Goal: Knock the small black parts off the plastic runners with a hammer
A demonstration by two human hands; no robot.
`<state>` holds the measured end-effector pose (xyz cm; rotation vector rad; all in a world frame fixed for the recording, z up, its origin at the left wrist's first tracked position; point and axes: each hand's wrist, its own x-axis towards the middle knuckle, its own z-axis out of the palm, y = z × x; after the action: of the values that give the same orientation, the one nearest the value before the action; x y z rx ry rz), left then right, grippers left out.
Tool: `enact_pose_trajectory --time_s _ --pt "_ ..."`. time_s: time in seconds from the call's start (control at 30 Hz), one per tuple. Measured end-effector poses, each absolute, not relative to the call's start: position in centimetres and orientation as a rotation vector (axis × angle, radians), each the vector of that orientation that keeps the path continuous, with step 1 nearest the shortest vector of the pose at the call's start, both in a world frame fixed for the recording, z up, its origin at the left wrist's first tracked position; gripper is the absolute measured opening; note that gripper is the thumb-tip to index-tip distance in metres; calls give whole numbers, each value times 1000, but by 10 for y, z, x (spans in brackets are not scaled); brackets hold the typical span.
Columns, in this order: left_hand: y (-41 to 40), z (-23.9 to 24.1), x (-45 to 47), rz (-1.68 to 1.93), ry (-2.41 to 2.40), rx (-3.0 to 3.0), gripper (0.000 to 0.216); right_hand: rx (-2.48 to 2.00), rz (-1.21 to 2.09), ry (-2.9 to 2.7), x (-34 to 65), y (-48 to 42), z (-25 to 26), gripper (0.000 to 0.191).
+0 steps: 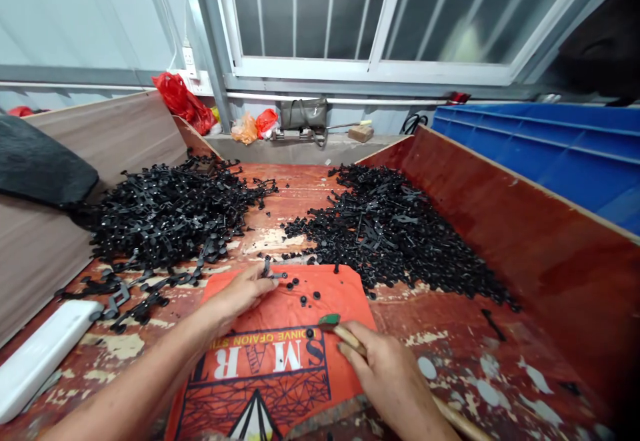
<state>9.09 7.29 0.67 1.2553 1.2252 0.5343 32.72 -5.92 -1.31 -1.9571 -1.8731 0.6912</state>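
so left hand pinches a small black part, right hand wrapped round a wooden-handled tool, green-tipped I think

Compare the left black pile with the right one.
The left pile is mostly long linked strips, loosely tangled; the right pile is mostly small, round, loose pieces. The left pile lies by the pale wall, the right pile by the red wall. Both are black plastic.

Nothing fancy here, the left forearm is bare right to the frame edge. Left hand and right hand are bare too.
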Motion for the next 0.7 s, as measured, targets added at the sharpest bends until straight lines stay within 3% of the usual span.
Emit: enact_pose_trajectory --time_s 0.33,0.7 --pt "90 2 94 477 1167 1255 41 -2047 692 -1911 330 -57 -23 25" --pt "94 -16 105 430 1275 1181 35 -2041 643 -1924 328 -56 -20 26"
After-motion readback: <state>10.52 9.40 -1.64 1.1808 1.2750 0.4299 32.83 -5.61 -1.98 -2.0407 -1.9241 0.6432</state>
